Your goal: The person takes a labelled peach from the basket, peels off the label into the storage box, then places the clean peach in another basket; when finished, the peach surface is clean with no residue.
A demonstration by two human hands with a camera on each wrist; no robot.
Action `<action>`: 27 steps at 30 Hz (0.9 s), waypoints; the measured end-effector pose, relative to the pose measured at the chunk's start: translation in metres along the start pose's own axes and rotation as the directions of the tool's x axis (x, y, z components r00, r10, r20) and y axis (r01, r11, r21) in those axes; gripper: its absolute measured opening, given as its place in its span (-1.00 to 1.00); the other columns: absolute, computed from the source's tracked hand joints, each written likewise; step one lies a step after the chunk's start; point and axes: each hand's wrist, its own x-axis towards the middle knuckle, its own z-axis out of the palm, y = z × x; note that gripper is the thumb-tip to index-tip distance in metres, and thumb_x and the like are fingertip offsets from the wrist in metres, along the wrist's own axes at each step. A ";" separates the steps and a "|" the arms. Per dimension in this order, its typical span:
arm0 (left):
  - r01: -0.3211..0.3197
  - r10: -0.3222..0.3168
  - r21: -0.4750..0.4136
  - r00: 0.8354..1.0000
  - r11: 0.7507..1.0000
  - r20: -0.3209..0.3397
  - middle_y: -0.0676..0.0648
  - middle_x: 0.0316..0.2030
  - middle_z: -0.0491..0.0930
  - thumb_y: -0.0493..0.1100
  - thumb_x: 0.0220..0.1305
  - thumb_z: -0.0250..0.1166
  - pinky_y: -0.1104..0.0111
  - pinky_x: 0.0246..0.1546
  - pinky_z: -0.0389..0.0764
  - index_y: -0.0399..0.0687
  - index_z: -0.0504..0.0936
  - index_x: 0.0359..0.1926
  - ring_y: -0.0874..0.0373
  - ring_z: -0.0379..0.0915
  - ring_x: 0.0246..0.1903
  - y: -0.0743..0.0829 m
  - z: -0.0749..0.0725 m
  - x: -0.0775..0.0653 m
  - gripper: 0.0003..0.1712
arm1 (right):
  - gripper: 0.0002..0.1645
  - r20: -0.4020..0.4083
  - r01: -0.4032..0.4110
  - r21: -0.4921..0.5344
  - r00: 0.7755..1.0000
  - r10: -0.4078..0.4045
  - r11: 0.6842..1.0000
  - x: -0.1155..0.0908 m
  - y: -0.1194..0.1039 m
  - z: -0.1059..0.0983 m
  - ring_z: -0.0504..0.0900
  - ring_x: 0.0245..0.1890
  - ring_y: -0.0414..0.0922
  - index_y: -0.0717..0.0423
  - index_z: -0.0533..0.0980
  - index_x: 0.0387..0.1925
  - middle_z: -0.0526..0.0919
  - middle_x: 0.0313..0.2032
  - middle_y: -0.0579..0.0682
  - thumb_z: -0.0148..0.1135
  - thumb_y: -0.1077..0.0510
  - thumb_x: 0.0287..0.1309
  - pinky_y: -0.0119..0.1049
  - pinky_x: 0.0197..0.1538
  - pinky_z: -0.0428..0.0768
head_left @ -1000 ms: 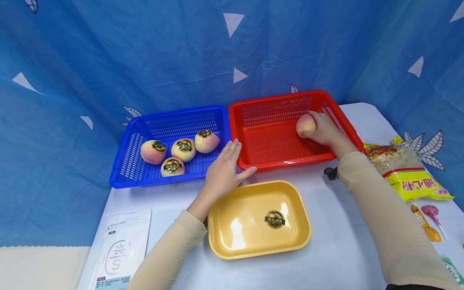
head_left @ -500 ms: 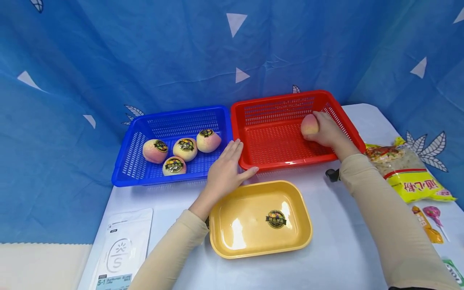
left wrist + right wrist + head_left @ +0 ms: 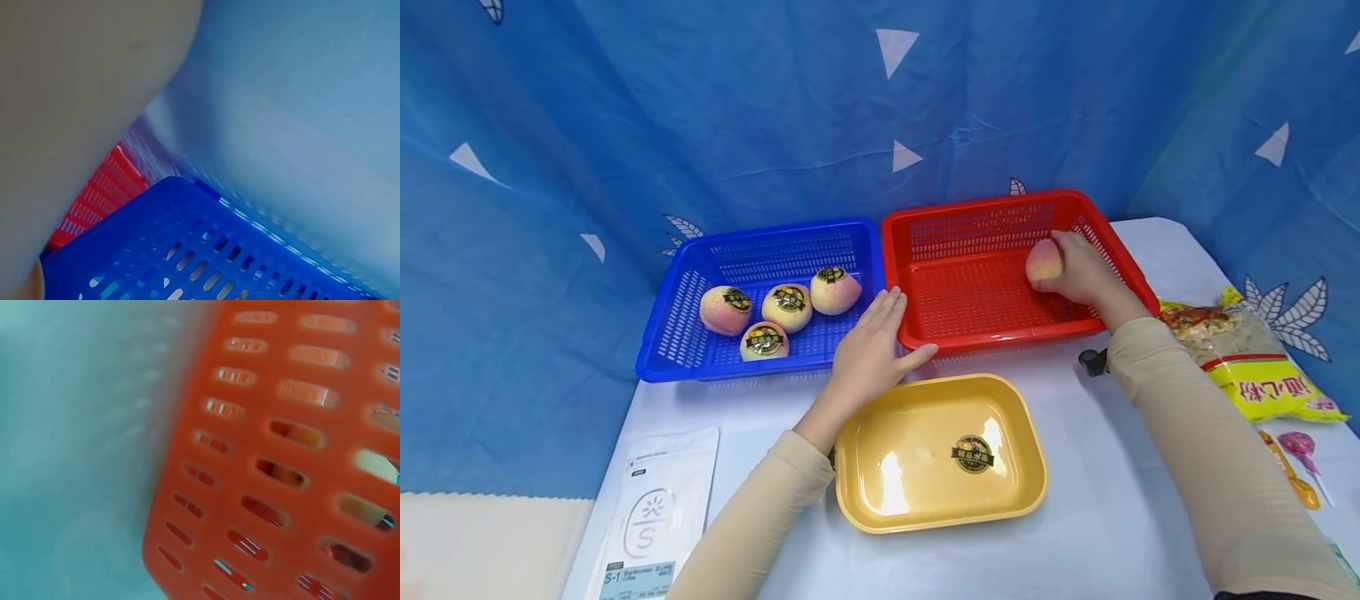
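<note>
In the head view my right hand [image 3: 1081, 271] holds a pink-and-yellow peach [image 3: 1044, 261] inside the red basket [image 3: 958, 292], near its right end. My left hand [image 3: 871, 350] lies with straight fingers at the seam between the red basket and the blue basket [image 3: 696, 367], its fingertips touching the rims. Several peaches with black round stickers sit in the blue basket, among them a peach [image 3: 835, 292] nearest the left hand. The left wrist view shows the blue basket's slotted wall [image 3: 187, 250]; the right wrist view, the red basket's slotted wall [image 3: 262, 450].
A yellow tray [image 3: 917, 512] with a black round sticker [image 3: 972, 454] on its floor stands in front of the baskets. A white pouch [image 3: 658, 508] lies at left. At right lie a yellow food bag [image 3: 1262, 367], a lollipop [image 3: 1297, 444] and an orange wrapper [image 3: 1300, 487].
The right hand has shifted slightly right with the peach, inside the red basket. The left hand keeps its place at the seam between the baskets. The whole view has drifted a little.
</note>
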 end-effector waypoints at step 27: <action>0.446 -0.473 -0.171 0.861 0.879 -0.188 -0.16 0.58 -0.53 0.46 0.03 0.37 -0.45 0.35 -0.20 -0.05 -0.30 0.59 -0.15 -0.73 0.55 -0.106 -0.102 -0.094 0.43 | -0.05 0.060 0.530 -0.023 0.847 -0.528 0.848 -0.069 -0.151 0.033 0.14 0.48 0.05 -0.10 0.15 0.50 0.19 0.48 0.01 0.37 -0.08 0.17 0.18 0.40 0.35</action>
